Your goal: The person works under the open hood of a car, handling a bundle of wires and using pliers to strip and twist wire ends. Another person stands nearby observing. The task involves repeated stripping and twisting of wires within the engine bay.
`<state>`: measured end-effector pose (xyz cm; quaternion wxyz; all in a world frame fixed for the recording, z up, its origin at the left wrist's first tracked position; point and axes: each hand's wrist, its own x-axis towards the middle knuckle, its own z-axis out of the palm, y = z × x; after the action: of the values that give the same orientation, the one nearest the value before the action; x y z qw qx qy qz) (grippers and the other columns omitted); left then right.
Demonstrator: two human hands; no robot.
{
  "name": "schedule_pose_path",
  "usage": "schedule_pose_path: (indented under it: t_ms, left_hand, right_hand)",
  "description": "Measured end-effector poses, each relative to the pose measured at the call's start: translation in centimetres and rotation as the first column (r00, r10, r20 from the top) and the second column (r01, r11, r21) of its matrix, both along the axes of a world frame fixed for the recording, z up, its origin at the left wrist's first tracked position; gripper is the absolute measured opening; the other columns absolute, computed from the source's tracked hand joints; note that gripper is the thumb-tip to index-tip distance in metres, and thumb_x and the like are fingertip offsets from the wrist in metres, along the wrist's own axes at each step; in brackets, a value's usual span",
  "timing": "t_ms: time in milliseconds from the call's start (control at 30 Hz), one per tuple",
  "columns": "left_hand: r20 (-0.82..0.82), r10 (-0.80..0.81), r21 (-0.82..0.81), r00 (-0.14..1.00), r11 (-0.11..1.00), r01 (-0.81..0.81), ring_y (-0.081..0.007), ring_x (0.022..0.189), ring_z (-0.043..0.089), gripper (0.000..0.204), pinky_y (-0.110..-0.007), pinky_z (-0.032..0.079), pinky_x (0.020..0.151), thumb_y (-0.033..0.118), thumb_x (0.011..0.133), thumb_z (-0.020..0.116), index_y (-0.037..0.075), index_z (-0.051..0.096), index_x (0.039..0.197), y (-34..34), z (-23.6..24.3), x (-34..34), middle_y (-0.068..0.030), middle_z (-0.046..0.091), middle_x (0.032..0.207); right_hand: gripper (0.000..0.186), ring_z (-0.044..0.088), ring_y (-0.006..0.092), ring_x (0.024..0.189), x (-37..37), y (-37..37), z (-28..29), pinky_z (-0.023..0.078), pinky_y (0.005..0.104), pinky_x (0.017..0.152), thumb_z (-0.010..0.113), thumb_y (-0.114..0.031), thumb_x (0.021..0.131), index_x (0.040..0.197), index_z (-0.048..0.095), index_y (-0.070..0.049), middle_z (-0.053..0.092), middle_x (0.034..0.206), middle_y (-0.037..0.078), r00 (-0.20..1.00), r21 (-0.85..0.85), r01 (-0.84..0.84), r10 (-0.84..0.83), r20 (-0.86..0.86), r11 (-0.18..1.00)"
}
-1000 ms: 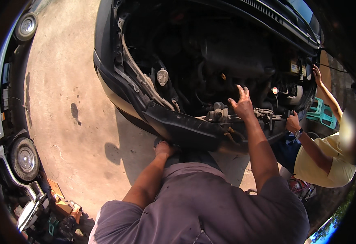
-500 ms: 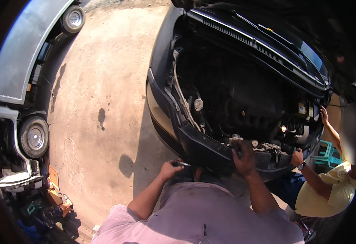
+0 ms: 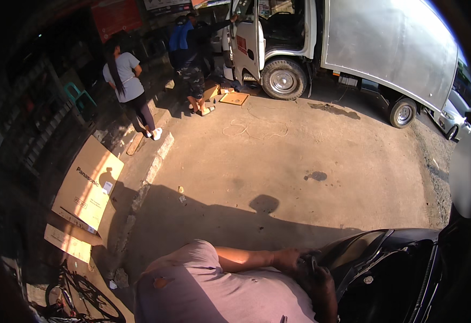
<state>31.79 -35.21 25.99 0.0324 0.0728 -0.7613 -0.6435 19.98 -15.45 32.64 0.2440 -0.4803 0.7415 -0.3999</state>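
My left hand (image 3: 291,260) and my right hand (image 3: 321,284) are close together before my chest, fingers curled. Between them is a small dark object (image 3: 312,262), partly covered by the fingers; its kind cannot be made out. Just to the right of my hands is the front corner of a dark car (image 3: 348,258). Its engine bay lies uncovered, deep in shadow, with a round pale cap (image 3: 368,280) near the side.
A box truck (image 3: 386,48) with its cab door (image 3: 244,46) swung out stands across the concrete. Two people, one in a grey shirt (image 3: 123,75), stand far left. Cardboard (image 3: 93,188) and a bicycle (image 3: 82,293) lie nearer, beyond a kerb (image 3: 152,167).
My view has swung left, from the engine bay to the yard. My hands have come together; my right hand has left the car's front edge. The person in yellow is out of view.
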Motion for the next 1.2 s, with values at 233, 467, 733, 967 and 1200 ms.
schedule_pose_path:
  t_ms: [233,467,733,967,1200]
  left_hand:
    - [-0.091,0.145,-0.023,0.985,0.989,-0.148,-0.0282,0.124,0.069,0.079,-0.041,0.054,0.109,0.033,0.085,0.090,0.001,0.058,0.151,-1.5,1.8,5.0,-0.0183,0.071,0.137]
    - [-0.404,0.226,0.016,0.886,0.971,-0.240,-0.0176,0.117,0.070,0.059,-0.037,0.054,0.105,0.026,0.097,0.084,0.003,0.062,0.147,-3.8,-0.5,4.6,-0.0128,0.076,0.126]
    - [-0.335,0.350,-0.302,0.875,0.839,-0.451,-0.0314,0.110,0.077,0.054,-0.041,0.060,0.094,0.025,0.085,0.089,0.003,0.074,0.133,-9.3,3.8,9.6,-0.0188,0.079,0.120]
    - [-0.281,0.498,-0.312,0.820,0.761,-0.569,-0.0383,0.098,0.077,0.026,-0.044,0.060,0.086,0.022,0.092,0.082,0.003,0.080,0.109,-14.4,3.1,13.8,-0.0194,0.079,0.102]
    - [-0.346,0.429,-0.543,0.834,0.634,-0.551,-0.0401,0.090,0.072,0.024,-0.050,0.056,0.080,0.024,0.094,0.072,0.001,0.068,0.091,-14.9,4.1,16.4,-0.0192,0.072,0.091]
  right_hand:
    - [0.031,0.068,0.0448,0.093,3.0,-3.6,0.8,0.055,0.0493,0.079,0.076,-0.010,0.084,0.114,0.074,-0.001,0.069,0.096,0.025,0.977,-0.011,-0.099,0.095,-0.189,0.995]
    - [0.033,0.069,0.0396,0.085,4.6,-3.7,0.0,0.054,0.0470,0.076,0.082,-0.017,0.088,0.118,0.077,-0.004,0.074,0.095,0.019,0.999,-0.094,0.044,-0.045,-0.015,0.995]
    - [0.030,0.074,0.0327,0.082,8.2,-11.3,2.6,0.056,0.0423,0.073,0.082,-0.019,0.093,0.114,0.079,0.002,0.078,0.096,0.022,0.969,0.060,0.154,-0.139,-0.203,0.986]
    - [0.038,0.074,0.0394,0.090,12.0,-18.3,5.3,0.057,0.0473,0.078,0.089,-0.017,0.080,0.116,0.080,-0.005,0.077,0.098,0.021,0.912,0.006,0.018,-0.014,-0.411,1.000]
    - [0.038,0.074,0.0424,0.092,12.9,-19.6,2.8,0.057,0.0472,0.077,0.093,-0.013,0.071,0.104,0.081,0.000,0.077,0.097,0.022,0.933,-0.064,-0.048,0.022,-0.359,0.997]
